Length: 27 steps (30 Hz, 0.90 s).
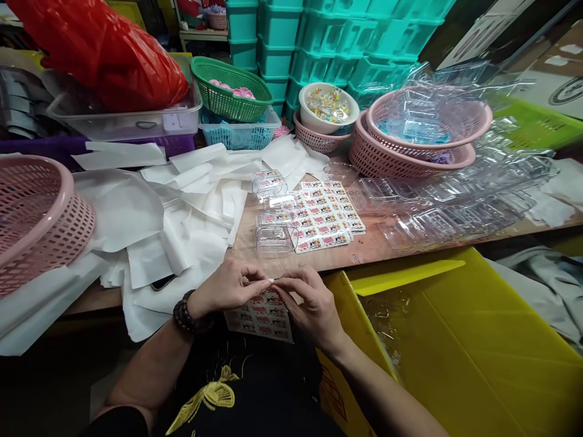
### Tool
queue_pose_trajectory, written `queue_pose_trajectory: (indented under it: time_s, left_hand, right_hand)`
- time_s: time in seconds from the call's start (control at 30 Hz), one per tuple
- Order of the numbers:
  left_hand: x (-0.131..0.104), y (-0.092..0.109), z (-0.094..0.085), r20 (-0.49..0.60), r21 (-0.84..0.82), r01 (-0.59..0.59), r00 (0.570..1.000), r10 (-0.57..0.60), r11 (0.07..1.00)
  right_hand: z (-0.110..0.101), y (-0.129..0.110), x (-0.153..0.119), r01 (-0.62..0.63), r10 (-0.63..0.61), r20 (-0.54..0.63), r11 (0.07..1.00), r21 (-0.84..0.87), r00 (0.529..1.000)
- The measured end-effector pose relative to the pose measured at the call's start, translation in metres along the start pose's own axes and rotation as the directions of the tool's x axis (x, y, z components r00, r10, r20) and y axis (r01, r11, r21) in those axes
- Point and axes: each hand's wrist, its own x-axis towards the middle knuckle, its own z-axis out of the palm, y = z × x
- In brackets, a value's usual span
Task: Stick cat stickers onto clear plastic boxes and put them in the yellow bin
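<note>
At the table's front edge, my left hand (237, 283) and my right hand (312, 303) meet, each with thumb and fingers pinched at the top edge of a sticker sheet (259, 318). The sheet hangs down in front of a black shirt, printed with rows of small cat pictures. Just beyond the hands lies a stack of similar sticker sheets (325, 218). Left of that stack stand several small clear plastic boxes (276, 238), some with stickers on them. A dark beaded bracelet is on my left wrist.
White backing papers (195, 224) cover the left of the table (314, 262). Clear plastic boxes (437, 224) lie in rows at the right. Pink baskets (410, 161), a white bowl (314, 121) and a green basket (232, 103) stand behind. A yellow box (455, 340) is at the lower right.
</note>
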Motion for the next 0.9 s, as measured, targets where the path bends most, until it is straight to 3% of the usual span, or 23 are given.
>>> queue_pose_trajectory:
  time_s: [0.1, 0.2, 0.3, 0.37, 0.43, 0.5, 0.57, 0.63, 0.7, 0.77, 0.9]
  left_hand:
    - [0.006, -0.005, 0.001, 0.061, -0.121, 0.051, 0.997, -0.043, 0.991]
    - [0.014, -0.012, 0.003, 0.041, -0.121, 0.107, 0.994, -0.102, 0.987]
    - [0.018, -0.018, 0.004, 0.031, -0.103, 0.123, 0.992, -0.12, 0.987]
    - [0.017, -0.018, 0.003, -0.005, -0.095, 0.132, 0.991, -0.133, 0.987]
    - [0.013, -0.015, 0.001, -0.117, -0.031, 0.093, 0.988, -0.096, 0.995]
    - [0.011, -0.012, 0.0, -0.265, 0.121, 0.008, 0.964, 0.024, 0.993]
    - [0.012, -0.01, 0.001, -0.332, 0.302, -0.072, 0.927, 0.176, 0.951]
    - [0.018, -0.01, 0.004, -0.295, 0.41, -0.124, 0.919, 0.261, 0.903]
    - [0.026, -0.014, 0.008, -0.243, 0.466, -0.154, 0.924, 0.294, 0.871]
    - [0.032, -0.018, 0.01, -0.221, 0.495, -0.166, 0.925, 0.309, 0.853]
    - [0.033, -0.022, 0.011, -0.197, 0.515, -0.207, 0.916, 0.35, 0.832]
  right_hand:
    - [0.005, 0.004, -0.004, 0.197, -0.207, -0.021, 0.955, -0.22, 0.978]
    - [0.005, 0.006, -0.006, 0.395, -0.411, 0.04, 0.841, -0.369, 0.911]
    - [0.001, 0.005, -0.011, 0.563, -0.554, 0.138, 0.742, -0.365, 0.821]
    - [-0.003, 0.004, -0.014, 0.617, -0.611, 0.117, 0.739, -0.269, 0.783]
    - [-0.006, 0.007, -0.016, 0.554, -0.567, -0.058, 0.818, -0.154, 0.822]
    - [-0.006, 0.016, -0.012, 0.32, -0.312, -0.349, 0.947, -0.037, 0.884]
    - [-0.001, 0.033, -0.001, 0.014, 0.045, -0.531, 0.994, 0.107, 0.846]
    - [0.008, 0.052, 0.014, -0.197, 0.26, -0.528, 0.965, 0.174, 0.809]
    - [0.019, 0.069, 0.029, -0.258, 0.287, -0.439, 0.958, 0.125, 0.851]
    - [0.03, 0.081, 0.039, -0.228, 0.222, -0.395, 0.973, 0.033, 0.892]
    - [0.044, 0.089, 0.044, -0.16, 0.106, -0.423, 0.982, -0.096, 0.9]
